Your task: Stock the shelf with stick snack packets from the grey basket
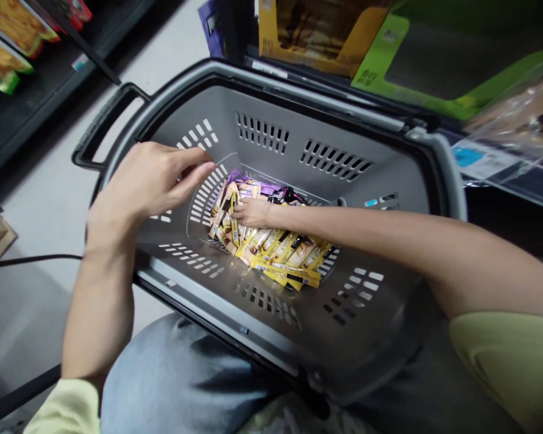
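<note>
the right hand (252, 213) reaches down into a gray plastic shopping basket (371, 126), its fingers resting on a pile of small wrapped snack packets at the bottom. the fingertips are slightly spread against the wrappers; whether they are clamped on any one packet cannot be told. yellow snack packets (285, 265) lie beneath this hand and spread toward the wearer and off to its right, overlapping at many angles. tan packets (221, 211) sit just left of its fingertips, a few standing on edge. purple packets (263, 186) lie just beyond the hand, along the far side of the pile.

the left hand (163, 175) hangs above the basket's left end, higher than the right hand and well apart from the packets. its thumb and forefinger are drawn close together at the tips, with a gap behind them; the other fingers are mostly hidden, so i cannot tell whether anything is pinched there.

beyond and left of this hand, the basket's black handle (100, 129) juts outward. past the right hand, outside the basket, stand a yellow-orange display box (362, 36) and, to its right, a green display box (375, 63). below both hands, nearer the body, a knee in blue jeans (172, 374) is beside the basket.
</note>
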Motion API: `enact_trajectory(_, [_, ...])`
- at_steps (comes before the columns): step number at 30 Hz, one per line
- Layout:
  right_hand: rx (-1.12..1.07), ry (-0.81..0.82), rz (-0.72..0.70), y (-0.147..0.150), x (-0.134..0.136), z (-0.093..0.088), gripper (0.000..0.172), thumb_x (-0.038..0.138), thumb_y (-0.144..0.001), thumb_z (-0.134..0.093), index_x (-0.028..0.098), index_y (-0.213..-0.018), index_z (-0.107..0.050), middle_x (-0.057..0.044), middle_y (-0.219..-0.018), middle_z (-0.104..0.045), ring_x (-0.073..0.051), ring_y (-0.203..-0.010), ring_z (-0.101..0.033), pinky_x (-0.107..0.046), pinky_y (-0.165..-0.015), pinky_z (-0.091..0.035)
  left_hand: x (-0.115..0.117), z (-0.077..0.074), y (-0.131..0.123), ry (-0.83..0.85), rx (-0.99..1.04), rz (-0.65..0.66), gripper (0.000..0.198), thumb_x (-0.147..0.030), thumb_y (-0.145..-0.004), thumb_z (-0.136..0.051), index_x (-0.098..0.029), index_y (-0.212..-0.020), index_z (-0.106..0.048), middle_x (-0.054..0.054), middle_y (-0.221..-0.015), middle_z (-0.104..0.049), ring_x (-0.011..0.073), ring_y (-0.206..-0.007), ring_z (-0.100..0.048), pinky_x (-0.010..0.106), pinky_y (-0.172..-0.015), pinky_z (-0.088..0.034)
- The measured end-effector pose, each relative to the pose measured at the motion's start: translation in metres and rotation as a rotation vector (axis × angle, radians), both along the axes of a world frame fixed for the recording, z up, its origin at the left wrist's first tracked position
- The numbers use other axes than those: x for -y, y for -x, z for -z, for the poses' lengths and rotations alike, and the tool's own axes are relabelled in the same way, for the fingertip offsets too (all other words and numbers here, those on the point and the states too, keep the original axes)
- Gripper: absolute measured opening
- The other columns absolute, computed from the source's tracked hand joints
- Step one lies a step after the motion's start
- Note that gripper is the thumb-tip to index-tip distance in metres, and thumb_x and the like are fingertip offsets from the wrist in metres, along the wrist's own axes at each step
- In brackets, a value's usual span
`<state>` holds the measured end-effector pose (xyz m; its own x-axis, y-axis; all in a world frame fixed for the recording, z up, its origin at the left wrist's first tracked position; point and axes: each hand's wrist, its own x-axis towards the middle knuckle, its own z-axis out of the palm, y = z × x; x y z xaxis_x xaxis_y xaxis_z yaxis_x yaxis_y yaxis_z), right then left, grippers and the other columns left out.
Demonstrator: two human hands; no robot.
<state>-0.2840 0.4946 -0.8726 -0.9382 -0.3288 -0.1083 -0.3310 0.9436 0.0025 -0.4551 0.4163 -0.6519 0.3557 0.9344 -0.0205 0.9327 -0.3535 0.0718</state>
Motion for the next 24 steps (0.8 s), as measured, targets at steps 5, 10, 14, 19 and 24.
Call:
enact_trajectory(5, [-0.022, -0.015, 0.133, 0.009, -0.01, -0.034, 0.028, 0.01, -0.099, -0.044, 0.011, -0.098, -0.071, -0.01, -0.115, -0.069, -0.024, -0.114, -0.059, -0.041, -0.098, -0.041, -0.001, 0.002, 0.002, -0.025, -0.016, 0.011, 0.044, -0.051, -0.101, -0.032, -0.026, -0.106, -0.067, 0.002, -0.076, -0.068, 0.0187, -0.07, -0.066, 0.031, -0.069, -0.045])
enact_trajectory(10, [0.168, 0.174, 0.3, 0.001, -0.022, -0.072, 0.027, 0.013, -0.09, -0.059, 0.009, -0.115, -0.067, -0.013, -0.107, -0.07, -0.023, -0.094, -0.064, -0.034, -0.078, -0.046, 0.0, -0.001, 0.0, -0.004, -0.008, 0.012, 0.041, -0.049, -0.101, -0.034, -0.026, -0.106, -0.067, 0.002, -0.077, -0.07, 0.0179, -0.071, -0.065, 0.03, -0.067, -0.043])
enact_trajectory(14, [0.39, 0.318, 0.472, -0.009, -0.025, -0.079, 0.036, 0.03, -0.083, -0.07, 0.012, -0.114, -0.07, -0.009, -0.099, -0.07, -0.022, -0.083, -0.064, -0.033, -0.068, -0.048, 0.0, -0.002, -0.001, -0.007, -0.016, 0.035, 0.041, -0.048, -0.102, -0.032, -0.026, -0.107, -0.066, 0.002, -0.078, -0.07, 0.0168, -0.068, -0.062, 0.03, -0.064, -0.039])
enact_trajectory(19, [0.48, 0.186, 0.485, -0.008, -0.022, -0.074, 0.045, 0.034, -0.078, -0.077, 0.012, -0.116, -0.07, -0.008, -0.095, -0.072, -0.022, -0.082, -0.066, -0.033, -0.071, -0.05, 0.0, -0.003, -0.002, 0.018, -0.049, 0.02, 0.045, -0.05, -0.103, -0.032, -0.023, -0.11, -0.067, 0.003, -0.077, -0.068, 0.0172, -0.066, -0.058, 0.031, -0.064, -0.037])
enact_trajectory(24, [0.461, -0.01, 0.439, -0.003, -0.013, -0.069, 0.031, 0.013, -0.076, -0.072, 0.008, -0.107, -0.072, -0.015, -0.099, -0.074, -0.029, -0.099, -0.069, -0.038, -0.081, -0.05, -0.001, -0.005, -0.002, 0.036, -0.106, 0.018, 0.05, -0.05, -0.103, -0.031, -0.017, -0.114, -0.068, 0.007, -0.074, -0.065, 0.0174, -0.064, -0.053, 0.032, -0.065, -0.037])
